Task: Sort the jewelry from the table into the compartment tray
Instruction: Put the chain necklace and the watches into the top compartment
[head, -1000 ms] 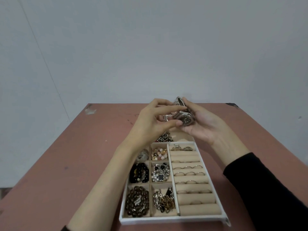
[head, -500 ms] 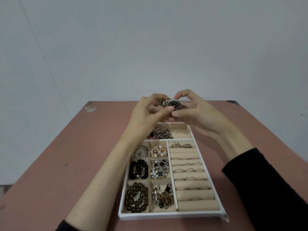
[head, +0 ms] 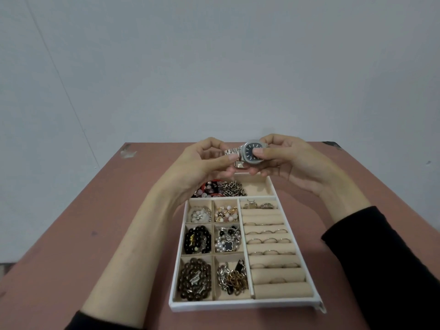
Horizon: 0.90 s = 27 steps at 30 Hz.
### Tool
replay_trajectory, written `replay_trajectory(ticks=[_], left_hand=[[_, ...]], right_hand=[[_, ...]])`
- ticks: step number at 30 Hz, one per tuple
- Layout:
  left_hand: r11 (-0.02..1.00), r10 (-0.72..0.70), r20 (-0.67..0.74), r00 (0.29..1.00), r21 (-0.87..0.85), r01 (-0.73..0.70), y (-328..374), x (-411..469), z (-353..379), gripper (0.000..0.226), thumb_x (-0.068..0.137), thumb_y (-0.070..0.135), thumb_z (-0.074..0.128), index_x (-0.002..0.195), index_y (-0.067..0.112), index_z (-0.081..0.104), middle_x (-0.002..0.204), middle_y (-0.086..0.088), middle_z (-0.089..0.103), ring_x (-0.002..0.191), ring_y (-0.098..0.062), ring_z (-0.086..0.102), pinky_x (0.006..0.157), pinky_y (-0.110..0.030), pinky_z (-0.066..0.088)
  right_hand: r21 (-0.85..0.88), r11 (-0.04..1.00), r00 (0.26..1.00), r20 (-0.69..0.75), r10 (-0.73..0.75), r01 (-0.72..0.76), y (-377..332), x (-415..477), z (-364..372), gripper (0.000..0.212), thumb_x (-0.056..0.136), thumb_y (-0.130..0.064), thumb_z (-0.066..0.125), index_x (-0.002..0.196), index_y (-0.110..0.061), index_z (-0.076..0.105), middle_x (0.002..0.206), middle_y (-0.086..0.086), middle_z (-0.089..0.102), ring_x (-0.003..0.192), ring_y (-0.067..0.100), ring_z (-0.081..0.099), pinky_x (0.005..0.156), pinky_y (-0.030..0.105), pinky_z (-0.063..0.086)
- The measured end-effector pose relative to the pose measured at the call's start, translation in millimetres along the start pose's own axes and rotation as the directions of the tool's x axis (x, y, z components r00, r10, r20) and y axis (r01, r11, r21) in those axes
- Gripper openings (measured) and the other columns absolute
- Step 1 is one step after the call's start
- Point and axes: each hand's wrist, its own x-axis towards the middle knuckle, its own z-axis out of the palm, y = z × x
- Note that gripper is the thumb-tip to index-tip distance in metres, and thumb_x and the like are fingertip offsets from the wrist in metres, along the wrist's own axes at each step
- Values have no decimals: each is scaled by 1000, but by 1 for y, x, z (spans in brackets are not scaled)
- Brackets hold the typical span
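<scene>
A silver wristwatch (head: 250, 151) with a dark dial is held in the air above the far end of the white compartment tray (head: 242, 305). My left hand (head: 202, 165) pinches its metal band on the left. My right hand (head: 283, 158) grips the watch case, thumb on the dial's edge. The tray's small cells hold bead bracelets (head: 197, 239), pearl pieces (head: 227, 240) and chains (head: 232, 278). Its right side has beige ring rolls (head: 273, 258) with several rings. The far long compartment (head: 258, 186) holds beads and a chain at its left and is bare at its right.
The tray lies on a reddish-brown table (head: 83, 234) whose far edge meets a pale wall (head: 214, 67). A chipped spot (head: 128, 152) marks the far left corner of the table.
The watch has been turned dial-up toward me and both hands have spread apart along it, left on the band, right on the case. The hands sit slightly higher over the tray's far end.
</scene>
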Motion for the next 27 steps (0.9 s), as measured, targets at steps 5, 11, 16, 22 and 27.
replay_trajectory(ticks=[5, 11, 16, 22, 27], left_hand=[[930, 101, -165, 981, 365, -35, -9, 5, 0, 26, 75, 20, 75, 95, 14, 60, 79, -8, 63, 65, -13, 62, 61, -22, 52], [744, 250, -186, 950, 665, -65, -25, 11, 5, 20, 72, 27, 78, 85, 17, 66, 74, -4, 70, 61, -8, 63, 53, -13, 46], [581, 265, -125, 956, 812, -55, -29, 11, 5, 13, 74, 31, 76, 78, 25, 66, 72, 7, 65, 58, 0, 52, 51, -15, 39], [522, 240, -111, 964, 853, -32, -28, 11, 6, 9, 74, 34, 75, 77, 31, 66, 73, 10, 62, 69, -5, 61, 59, -15, 46], [489, 211, -99, 973, 872, -17, -28, 12, 5, 9, 75, 35, 74, 80, 30, 70, 76, 7, 64, 73, -8, 64, 68, -24, 54]], right_hand=[[-277, 960, 988, -157, 8, -51, 6, 4, -4, 16, 70, -11, 75, 75, -13, 61, 74, 3, 68, 65, 13, 58, 66, 27, 43], [-546, 826, 969, -246, -3, -136, 13, 5, -3, 15, 76, -17, 75, 88, -14, 67, 81, -1, 70, 66, 5, 60, 54, 19, 40], [-764, 622, 966, -253, -46, -170, 25, 12, 0, 14, 76, -24, 74, 84, -19, 64, 86, -3, 63, 85, 14, 58, 63, 23, 39], [-861, 490, 981, -185, -52, -136, 26, 13, 4, 5, 82, -23, 65, 86, -21, 63, 88, -2, 62, 89, 16, 56, 74, 29, 41], [-905, 413, 981, -162, -108, -104, 26, 13, 1, 19, 79, -8, 57, 83, -25, 64, 77, -8, 61, 80, 14, 56, 66, 27, 41]])
